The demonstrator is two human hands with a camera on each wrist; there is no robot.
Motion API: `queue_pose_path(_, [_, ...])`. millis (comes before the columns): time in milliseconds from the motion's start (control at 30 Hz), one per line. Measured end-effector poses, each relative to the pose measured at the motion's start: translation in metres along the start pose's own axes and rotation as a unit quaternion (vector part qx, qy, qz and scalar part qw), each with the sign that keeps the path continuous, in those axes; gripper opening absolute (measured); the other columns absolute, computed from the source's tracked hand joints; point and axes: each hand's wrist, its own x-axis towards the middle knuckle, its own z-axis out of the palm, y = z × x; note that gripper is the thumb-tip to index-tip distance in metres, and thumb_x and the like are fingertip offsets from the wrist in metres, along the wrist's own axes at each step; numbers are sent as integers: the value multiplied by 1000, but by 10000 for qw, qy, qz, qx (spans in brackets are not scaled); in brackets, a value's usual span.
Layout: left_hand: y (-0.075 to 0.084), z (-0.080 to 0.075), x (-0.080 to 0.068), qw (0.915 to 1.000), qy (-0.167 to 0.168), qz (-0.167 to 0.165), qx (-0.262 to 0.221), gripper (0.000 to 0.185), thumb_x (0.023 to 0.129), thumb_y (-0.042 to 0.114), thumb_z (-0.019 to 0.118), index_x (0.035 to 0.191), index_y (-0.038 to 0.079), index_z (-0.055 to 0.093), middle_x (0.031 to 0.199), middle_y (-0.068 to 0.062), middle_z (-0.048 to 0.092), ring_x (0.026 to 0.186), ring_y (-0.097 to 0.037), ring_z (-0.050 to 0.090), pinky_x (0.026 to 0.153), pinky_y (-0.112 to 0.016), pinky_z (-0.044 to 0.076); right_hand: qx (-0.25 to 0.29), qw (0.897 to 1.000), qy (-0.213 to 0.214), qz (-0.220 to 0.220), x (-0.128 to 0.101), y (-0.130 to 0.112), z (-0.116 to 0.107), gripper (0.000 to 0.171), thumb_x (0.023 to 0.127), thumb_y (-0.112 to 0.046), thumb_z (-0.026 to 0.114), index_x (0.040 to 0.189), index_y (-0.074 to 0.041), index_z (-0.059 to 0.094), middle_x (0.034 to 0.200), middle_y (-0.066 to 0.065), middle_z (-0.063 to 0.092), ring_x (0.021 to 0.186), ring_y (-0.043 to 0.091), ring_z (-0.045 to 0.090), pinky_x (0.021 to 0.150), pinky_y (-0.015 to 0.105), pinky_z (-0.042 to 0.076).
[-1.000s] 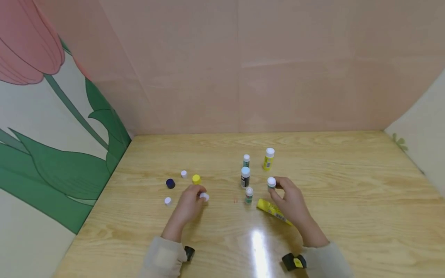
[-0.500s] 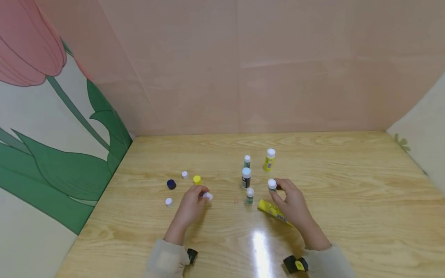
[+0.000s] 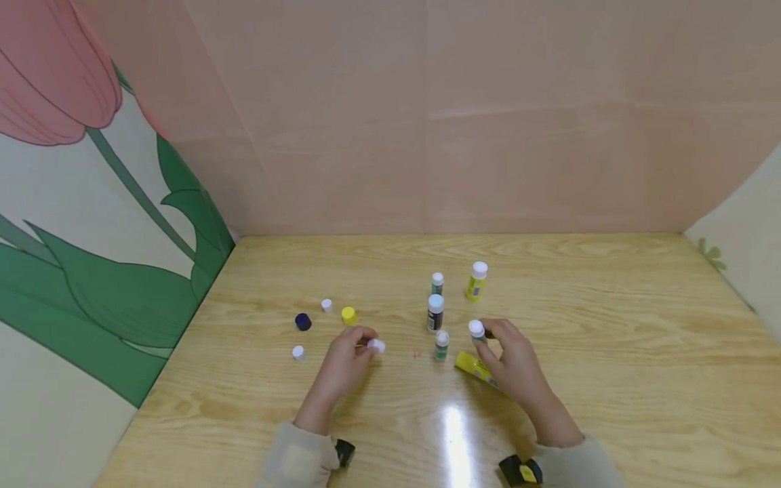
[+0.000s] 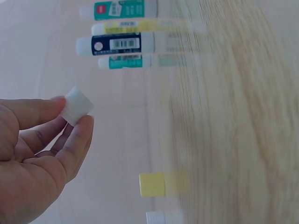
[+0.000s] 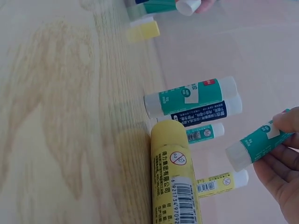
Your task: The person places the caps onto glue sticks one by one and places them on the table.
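Between the left hand's (image 3: 344,362) thumb and forefinger sits a white cap (image 3: 377,346), pinched just above the wooden table (image 3: 610,352); over the last second it has drifted right, toward the green glue stick (image 3: 476,331) the right hand (image 3: 515,366) grips, so capping looks close. 1 big yellow glue stick (image 3: 472,366) lies beneath that hand; 4 sticks stand beyond.

Light wood-grain tabletop (image 3: 610,352), glossy, with a bright light reflection near the front edge. Plain pink wall panel (image 3: 464,115) behind. Left wall (image 3: 67,224) cream, painted with a pink tulip and green leaves. Right wall (image 3: 747,237) cream.
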Motion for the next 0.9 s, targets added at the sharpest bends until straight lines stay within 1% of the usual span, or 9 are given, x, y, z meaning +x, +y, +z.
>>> queue_pose_path(133, [2,2,-1,9999,45,133,-72,19,83,2,55,101,-3,55,96,-7,52,90,-19,52,74,-24,47,4,10000,-10,-33,-1,-2,0,25,71,8,64,95,4,56,90,11,56,81,22,53,69,40,48])
queue_pose_path(367, [7,4,-2,9995,157,227,-171,17,83,3,55,100,-1,56,96,-6,53,89,-18,52,74,-23,46,138,9997,-176,50,-3,-5,1,25,72,7,64,96,4,57,91,8,55,82,21,53,69,38,48])
queue_pose_path(533, [11,5,-4,9986,133,296,-418,18,83,2,55,100,-2,55,97,-7,53,91,-19,53,74,-22,46,157,9996,-213,19,-4,-7,1,25,71,6,65,95,4,58,90,8,55,81,21,54,68,36,49])
queue_pose_path(700, [17,8,-6,9979,55,251,-598,19,84,4,54,102,-1,55,99,-6,53,92,-18,52,75,-21,46,87,9996,-230,-123,-5,-8,2,25,70,6,66,94,3,60,89,5,54,79,17,53,66,35,49])
queue_pose_path(900, [20,11,-7,9964,9,156,-831,20,84,5,54,103,-1,54,99,-6,52,93,-18,51,76,-20,46,59,9992,-107,-386,-7,-7,4,27,66,6,70,91,2,61,86,3,55,77,13,53,64,31,49])
